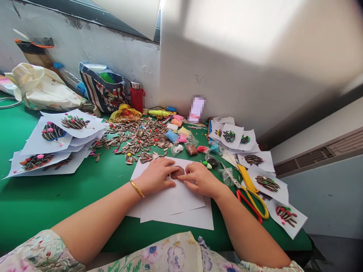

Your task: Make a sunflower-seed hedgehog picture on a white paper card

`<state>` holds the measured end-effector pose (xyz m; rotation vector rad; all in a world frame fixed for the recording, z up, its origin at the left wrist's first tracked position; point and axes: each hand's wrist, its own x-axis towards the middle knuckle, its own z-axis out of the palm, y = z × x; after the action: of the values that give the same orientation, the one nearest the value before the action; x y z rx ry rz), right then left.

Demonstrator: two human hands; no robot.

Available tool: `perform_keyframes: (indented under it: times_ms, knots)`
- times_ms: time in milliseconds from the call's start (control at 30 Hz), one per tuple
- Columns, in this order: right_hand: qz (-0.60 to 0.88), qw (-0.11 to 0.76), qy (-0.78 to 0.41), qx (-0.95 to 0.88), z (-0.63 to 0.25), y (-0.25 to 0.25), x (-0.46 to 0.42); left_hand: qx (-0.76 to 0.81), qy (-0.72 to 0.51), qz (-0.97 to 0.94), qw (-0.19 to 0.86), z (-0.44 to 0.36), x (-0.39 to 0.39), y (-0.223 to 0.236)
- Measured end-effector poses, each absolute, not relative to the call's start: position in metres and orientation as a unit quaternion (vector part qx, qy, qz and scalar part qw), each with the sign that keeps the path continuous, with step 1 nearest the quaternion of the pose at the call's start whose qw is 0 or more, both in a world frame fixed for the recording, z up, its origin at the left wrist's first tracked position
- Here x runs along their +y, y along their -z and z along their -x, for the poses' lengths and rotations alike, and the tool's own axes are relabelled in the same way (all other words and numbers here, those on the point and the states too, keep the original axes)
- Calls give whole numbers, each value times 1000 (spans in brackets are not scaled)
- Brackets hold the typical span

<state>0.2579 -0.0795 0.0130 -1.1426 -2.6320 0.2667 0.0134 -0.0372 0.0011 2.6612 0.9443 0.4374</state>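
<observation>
A flattened brown piece of modelling clay (177, 173) lies on white paper sheets (170, 204) in front of me. My left hand (159, 174) rests on the paper at the clay's left side, its fingers spread and touching the edge. From the right, my right hand (202, 178) reaches in with its index finger stretched onto the clay and the thumb apart below; some of its other fingers are curled. A small dark-and-white dot mark shows beside the left fingers. Just beyond the paper sits a pile of striped sunflower seeds (141, 136).
Small bags of coloured clay (172, 136) lie behind the hands. Yellow-handled scissors (256, 202) and a yellow utility knife (246, 177) are at right. Finished seed pictures stand in stacks at left (70, 141) and right (268, 183). A red flask (136, 99) and bags line the wall.
</observation>
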Motion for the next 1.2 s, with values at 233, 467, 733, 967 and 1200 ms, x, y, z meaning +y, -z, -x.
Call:
perform_keyframes:
  times_ms: [233,467,733,967,1200]
  knots:
    - [361,144,-103,-916,-247,-18,-85,322,-166,-921,141,-13,-37,1]
    - [378,140,-91,-911,-239,-12,-85,322,-163,-922,141,-14,-38,-1]
    - [392,157,-107,-900,-241,-11,-84,325,-158,-921,143,-14,-37,-1]
    - [386,144,-106,-905,-235,-6,-83,329,-155,-920,146,-15,-38,-3]
    - [396,154,-104,-899,-236,-10,-83,324,-168,-918,153,-14,-38,-1]
